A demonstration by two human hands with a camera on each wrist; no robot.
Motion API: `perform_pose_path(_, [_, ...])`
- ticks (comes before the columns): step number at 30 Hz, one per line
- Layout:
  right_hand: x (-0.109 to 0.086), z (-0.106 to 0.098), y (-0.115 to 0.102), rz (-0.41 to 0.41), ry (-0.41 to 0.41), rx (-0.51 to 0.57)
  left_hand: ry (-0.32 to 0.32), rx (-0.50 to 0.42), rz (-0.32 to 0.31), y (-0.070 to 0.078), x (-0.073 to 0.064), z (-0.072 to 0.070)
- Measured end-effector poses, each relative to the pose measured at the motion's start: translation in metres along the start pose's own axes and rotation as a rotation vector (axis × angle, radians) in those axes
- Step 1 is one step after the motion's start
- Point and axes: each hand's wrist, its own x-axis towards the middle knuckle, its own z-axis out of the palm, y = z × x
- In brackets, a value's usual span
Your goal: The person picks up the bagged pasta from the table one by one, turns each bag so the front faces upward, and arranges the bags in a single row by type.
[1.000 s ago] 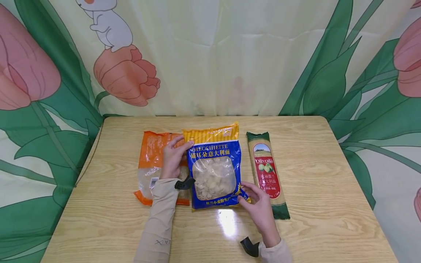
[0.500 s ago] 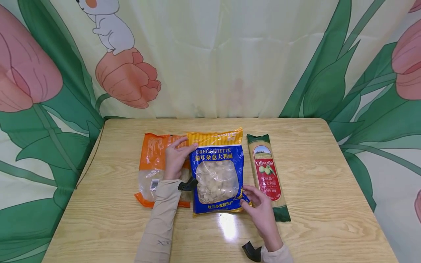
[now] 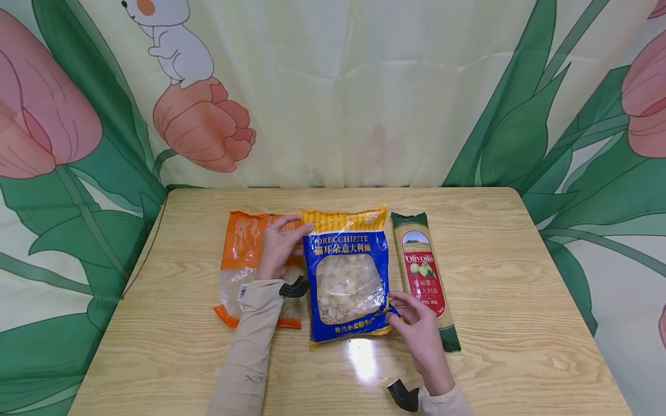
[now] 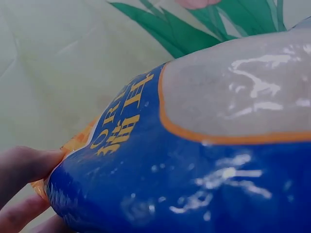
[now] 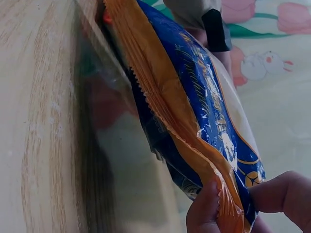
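Note:
A blue and yellow bag of orecchiette pasta [image 3: 347,289], with a see-through window, is held face up between both hands. My left hand [image 3: 278,247] grips its upper left edge, thumb on the front and fingers [image 4: 22,213] behind it. At the lower right corner my right hand [image 3: 420,332] pinches the crimped yellow seal [image 5: 221,170] between thumb and fingers. In the right wrist view that seal stands off the wooden table. An orange and clear bag [image 3: 241,245] with a barcode lies under my left hand and wrist, partly hidden.
Right of the orecchiette bag lies a long pack of spaghetti [image 3: 422,271] with a red label and green ends, close beside my right hand. All of it is on a light wooden table [image 3: 515,300]. A tulip-print curtain [image 3: 333,104] hangs behind the far edge.
The orecchiette bag has shifted a little to the right and towards me, both hands moving along with it. The orange bag and the spaghetti pack stay in place on the table.

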Motion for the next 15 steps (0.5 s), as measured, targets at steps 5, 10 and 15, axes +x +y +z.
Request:
perform_pose_path(5, [0.001,-0.002,0.001,0.006,-0.009,0.006,-0.002,-0.001,-0.001,-0.003,0.005,0.004])
perform_pose_path(10, [0.001,-0.002,0.002,0.016,-0.012,-0.01,0.013,-0.014,-0.011,-0.006,0.008,0.007])
perform_pose_path(15, [0.004,-0.004,0.005,0.026,-0.044,-0.042,0.024,-0.02,-0.05,-0.013,0.012,0.012])
